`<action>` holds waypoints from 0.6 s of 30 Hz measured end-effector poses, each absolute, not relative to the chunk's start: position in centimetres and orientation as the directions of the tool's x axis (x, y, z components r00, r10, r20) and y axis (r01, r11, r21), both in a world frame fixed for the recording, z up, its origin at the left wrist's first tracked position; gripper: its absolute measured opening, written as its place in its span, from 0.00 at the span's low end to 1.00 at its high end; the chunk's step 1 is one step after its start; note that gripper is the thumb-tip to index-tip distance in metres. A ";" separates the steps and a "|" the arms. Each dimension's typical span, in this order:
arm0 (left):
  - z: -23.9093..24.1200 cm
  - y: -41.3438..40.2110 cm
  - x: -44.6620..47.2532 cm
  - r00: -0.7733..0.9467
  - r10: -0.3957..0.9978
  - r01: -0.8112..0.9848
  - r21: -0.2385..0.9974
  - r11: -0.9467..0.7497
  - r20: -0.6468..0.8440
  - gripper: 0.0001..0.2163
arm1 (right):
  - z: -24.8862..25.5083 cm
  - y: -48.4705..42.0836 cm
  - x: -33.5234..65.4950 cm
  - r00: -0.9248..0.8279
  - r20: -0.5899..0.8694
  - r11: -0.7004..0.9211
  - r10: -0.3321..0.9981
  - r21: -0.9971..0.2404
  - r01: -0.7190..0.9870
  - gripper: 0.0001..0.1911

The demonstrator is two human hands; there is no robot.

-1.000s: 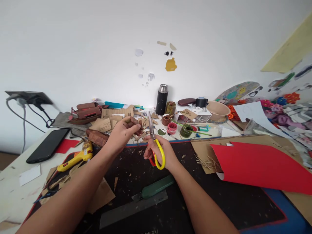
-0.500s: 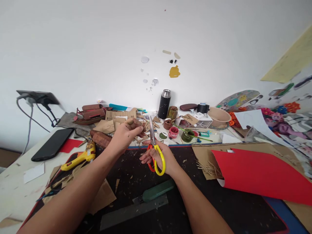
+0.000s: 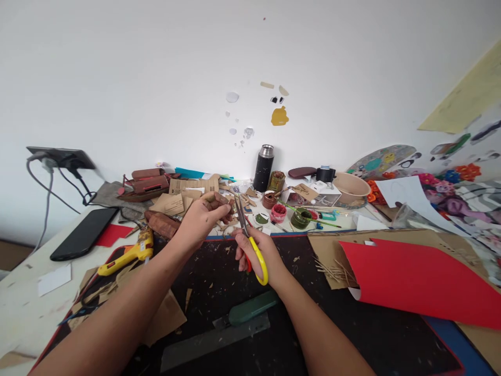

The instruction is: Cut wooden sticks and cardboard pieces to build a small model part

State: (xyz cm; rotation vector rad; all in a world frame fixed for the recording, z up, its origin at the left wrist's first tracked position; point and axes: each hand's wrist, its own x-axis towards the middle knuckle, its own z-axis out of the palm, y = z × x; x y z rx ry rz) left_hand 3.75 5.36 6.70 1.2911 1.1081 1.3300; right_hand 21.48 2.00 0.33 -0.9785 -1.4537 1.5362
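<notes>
My left hand (image 3: 201, 216) pinches a small brown cardboard piece (image 3: 221, 200) above the far edge of the black cutting mat (image 3: 352, 313). My right hand (image 3: 261, 249) grips scissors (image 3: 250, 240) with a yellow and a red handle, fingers through the loops. The blades point up and left, and their tips meet the cardboard piece at my left fingertips.
A green-handled knife (image 3: 250, 308) and a metal ruler (image 3: 213, 339) lie on the mat near me. A yellow glue gun (image 3: 127, 253) and a black phone (image 3: 84, 233) are at left, a red paper sheet (image 3: 418, 277) at right. Paint pots (image 3: 299, 216), a black flask (image 3: 263, 168) and cardboard scraps crowd the back.
The scissor blades have tilted left and reached the cardboard piece in my left hand. My right hand has closed tighter on the handles. The left hand has barely moved.
</notes>
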 end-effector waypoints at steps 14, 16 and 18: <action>6.3 4.8 4.9 0.095 0.990 -0.019 0.995 -0.100 0.101 0.11 | 0.8 1.7 21.5 -0.341 0.004 0.013 0.940 -1.000 0.023 0.25; 6.2 4.8 5.0 0.111 0.990 -0.033 0.996 -0.085 0.088 0.11 | 0.8 1.8 21.4 -0.336 0.008 0.014 0.942 -1.000 0.015 0.25; 6.1 4.8 5.0 0.111 0.990 -0.042 0.996 -0.079 0.084 0.11 | 0.7 1.8 21.4 -0.333 0.006 0.010 0.943 -1.000 0.011 0.25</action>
